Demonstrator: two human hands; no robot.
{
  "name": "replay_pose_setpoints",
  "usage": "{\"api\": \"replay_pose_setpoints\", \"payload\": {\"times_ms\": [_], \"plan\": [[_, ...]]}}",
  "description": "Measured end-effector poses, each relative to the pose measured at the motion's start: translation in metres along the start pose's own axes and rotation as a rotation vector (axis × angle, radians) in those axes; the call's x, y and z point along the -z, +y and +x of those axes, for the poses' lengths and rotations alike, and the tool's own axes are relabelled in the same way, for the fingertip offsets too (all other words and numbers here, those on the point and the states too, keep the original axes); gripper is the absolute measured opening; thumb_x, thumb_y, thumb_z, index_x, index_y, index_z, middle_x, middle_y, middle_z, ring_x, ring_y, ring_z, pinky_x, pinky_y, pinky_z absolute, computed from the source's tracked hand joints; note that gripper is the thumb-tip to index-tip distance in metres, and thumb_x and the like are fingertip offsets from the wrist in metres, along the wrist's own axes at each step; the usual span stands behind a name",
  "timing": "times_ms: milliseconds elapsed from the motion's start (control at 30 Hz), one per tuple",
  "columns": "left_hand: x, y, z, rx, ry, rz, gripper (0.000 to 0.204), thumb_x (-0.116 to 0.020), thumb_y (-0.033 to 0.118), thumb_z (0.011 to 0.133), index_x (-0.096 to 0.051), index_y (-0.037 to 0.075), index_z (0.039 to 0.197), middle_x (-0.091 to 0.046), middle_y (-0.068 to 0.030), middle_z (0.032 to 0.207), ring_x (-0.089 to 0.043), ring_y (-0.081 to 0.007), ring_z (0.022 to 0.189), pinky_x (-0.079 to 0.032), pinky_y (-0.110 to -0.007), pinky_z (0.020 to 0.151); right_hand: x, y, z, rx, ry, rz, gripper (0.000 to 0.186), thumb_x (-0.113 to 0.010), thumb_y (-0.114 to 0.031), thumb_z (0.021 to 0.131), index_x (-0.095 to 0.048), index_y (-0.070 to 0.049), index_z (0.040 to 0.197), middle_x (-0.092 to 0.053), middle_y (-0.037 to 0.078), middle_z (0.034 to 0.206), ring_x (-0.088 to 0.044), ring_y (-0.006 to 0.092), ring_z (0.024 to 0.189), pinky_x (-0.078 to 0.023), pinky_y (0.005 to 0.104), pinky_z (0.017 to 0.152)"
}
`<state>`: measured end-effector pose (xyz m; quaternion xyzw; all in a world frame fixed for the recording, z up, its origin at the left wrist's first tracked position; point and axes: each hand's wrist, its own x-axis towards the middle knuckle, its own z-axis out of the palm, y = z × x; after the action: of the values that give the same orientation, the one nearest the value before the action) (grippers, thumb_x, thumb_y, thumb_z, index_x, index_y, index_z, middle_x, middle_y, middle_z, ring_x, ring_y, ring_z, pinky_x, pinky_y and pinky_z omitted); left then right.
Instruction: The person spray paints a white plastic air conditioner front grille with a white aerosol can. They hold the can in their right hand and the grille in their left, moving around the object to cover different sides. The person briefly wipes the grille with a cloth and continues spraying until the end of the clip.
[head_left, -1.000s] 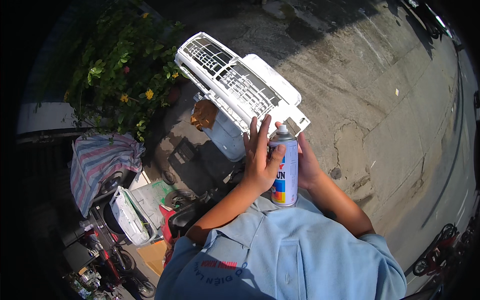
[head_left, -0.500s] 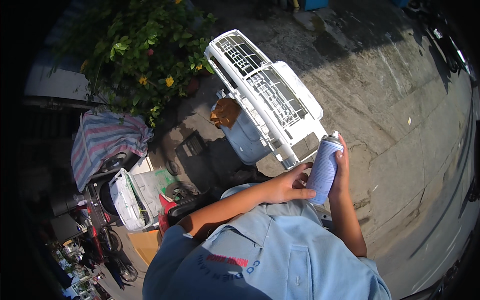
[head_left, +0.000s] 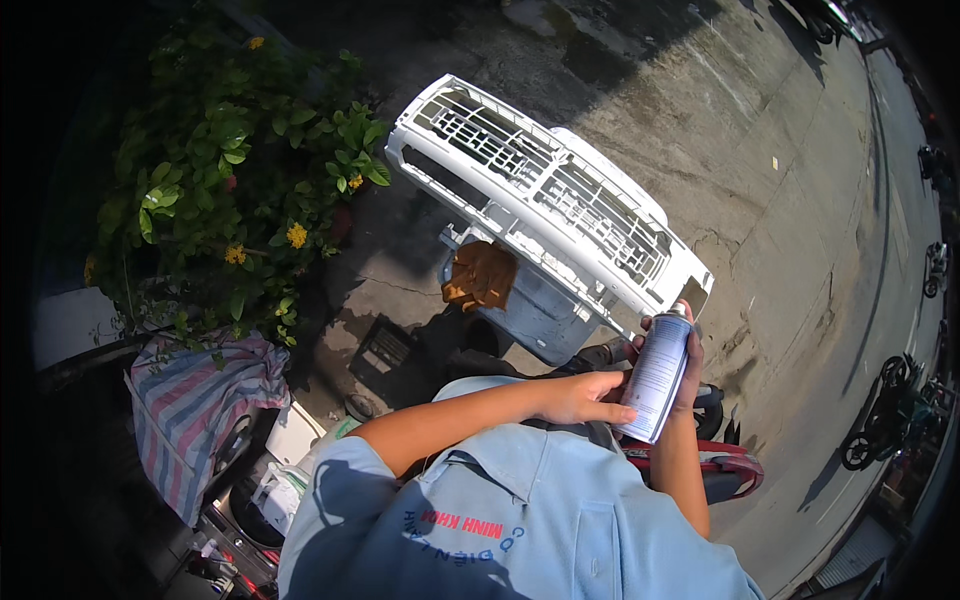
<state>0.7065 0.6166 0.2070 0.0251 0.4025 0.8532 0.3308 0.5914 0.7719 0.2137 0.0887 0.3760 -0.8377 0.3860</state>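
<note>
Upright in front of my chest, slightly tilted, is a spray can (head_left: 655,390) with a pale blue-violet, printed side and a light nozzle end. My left hand (head_left: 588,397) grips its lower left side, thumb across the front, the other fingers partly hidden behind. My right hand (head_left: 692,368) is wrapped round its right side and back. Just beyond the can lies a long white plastic casing with grilles (head_left: 545,190), like an air-conditioner housing. It rests over a grey-blue tub (head_left: 540,315), whose near side has a brown cloth (head_left: 480,277) draped on it.
A leafy bush with yellow flowers (head_left: 240,180) grows at the left. Below it, a striped sheet (head_left: 205,410) covers something bulky. A dark crate (head_left: 385,347) lies on the ground. A red motorbike part (head_left: 735,465) shows right of my arm; a motorbike (head_left: 880,410) stands farther right.
My view has turned, so the casing lies more level and the bush and striped sheet sit lower. Both hands still hold the can, its printed side now turned more toward me.
</note>
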Motion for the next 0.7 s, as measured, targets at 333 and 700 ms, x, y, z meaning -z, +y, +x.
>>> {"api": "replay_pose_setpoints", "payload": {"times_ms": [333, 700], "plan": [[0.013, 0.018, -0.061, 0.174, -0.15, 0.449, 0.053, -0.061, 0.033, 0.102, -0.045, -0.004, 0.137, -0.068, -0.0151, 0.121, -0.064, -0.0196, 0.112, -0.048, -0.035, 0.098, -0.037, 0.059, -0.083, 0.353, 0.212, -0.053, 0.072, -0.067, -0.036, 0.088, -0.031, -0.02, 0.149, -0.057, 0.021, 0.117, -0.068, 0.0306, 0.09, -0.061, 0.0459, 0.082], [0.239, -0.147, -0.232, 0.162, 0.837, 0.52, 0.035, -0.065, 0.021, 0.098, -0.059, -0.003, 0.124, -0.072, -0.0125, 0.099, -0.069, -0.0166, 0.086, -0.054, -0.029, 0.078, 0.005, 0.099, -0.141, 0.566, 0.365, -0.095, 0.066, -0.07, -0.025, 0.089, -0.038, -0.016, 0.146, -0.062, 0.016, 0.113, -0.067, 0.0294, 0.101, -0.057, 0.0468, 0.09]]}}
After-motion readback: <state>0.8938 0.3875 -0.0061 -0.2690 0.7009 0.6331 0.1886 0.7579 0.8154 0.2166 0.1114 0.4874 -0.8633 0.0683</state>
